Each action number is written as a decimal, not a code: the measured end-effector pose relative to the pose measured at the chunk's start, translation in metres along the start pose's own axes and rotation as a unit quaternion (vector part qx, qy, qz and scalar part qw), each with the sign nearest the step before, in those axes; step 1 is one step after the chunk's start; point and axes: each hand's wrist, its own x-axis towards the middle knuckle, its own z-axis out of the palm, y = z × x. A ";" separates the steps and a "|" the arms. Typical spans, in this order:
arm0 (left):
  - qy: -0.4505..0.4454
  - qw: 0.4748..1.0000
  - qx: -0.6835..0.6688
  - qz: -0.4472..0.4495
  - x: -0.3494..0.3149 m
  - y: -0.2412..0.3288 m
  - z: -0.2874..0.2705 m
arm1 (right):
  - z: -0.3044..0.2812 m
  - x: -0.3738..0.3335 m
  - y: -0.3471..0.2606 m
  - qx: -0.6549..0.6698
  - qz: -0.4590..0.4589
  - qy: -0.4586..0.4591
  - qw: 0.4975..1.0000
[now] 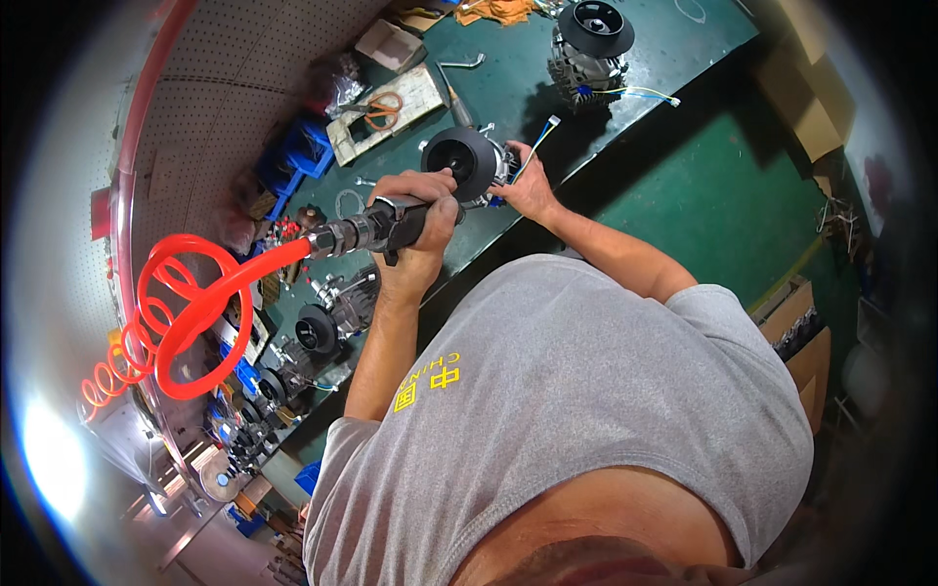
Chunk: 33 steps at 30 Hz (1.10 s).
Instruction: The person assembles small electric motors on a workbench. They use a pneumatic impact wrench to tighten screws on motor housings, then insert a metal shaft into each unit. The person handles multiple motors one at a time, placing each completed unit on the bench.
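Note:
My left hand [422,220] is wrapped round a dark hand-held air tool [403,232]. A metal coupling [342,237] joins the tool to a red coiled air hose [217,303]. The tool's front end is hidden behind my fingers, close to the black round impeller [459,164] of a small motor unit [503,164]. My right hand [531,186] grips that motor unit from its right side, fingers partly hidden behind it. Blue, yellow and white wires with a white plug [554,122] stick up from the unit beside my right hand.
Another motor with a black impeller [596,27] stands farther back on the green bench [674,59]. Orange-handled scissors [383,109] lie on a worn board [420,93], near blue bins [311,151]. More motor units [318,327] line the bench at left, beside a pegboard [234,59].

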 end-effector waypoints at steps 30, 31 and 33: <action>0.196 0.980 0.008 -0.009 0.014 0.048 -0.066 | -0.035 0.035 -0.001 0.162 0.060 -0.165 0.971; 0.210 0.977 0.029 0.010 0.017 0.043 -0.072 | -0.040 0.036 0.000 0.144 0.073 -0.169 0.972; 0.228 0.971 0.043 0.058 0.020 0.031 -0.089 | -0.039 0.030 -0.010 0.158 0.139 -0.165 0.964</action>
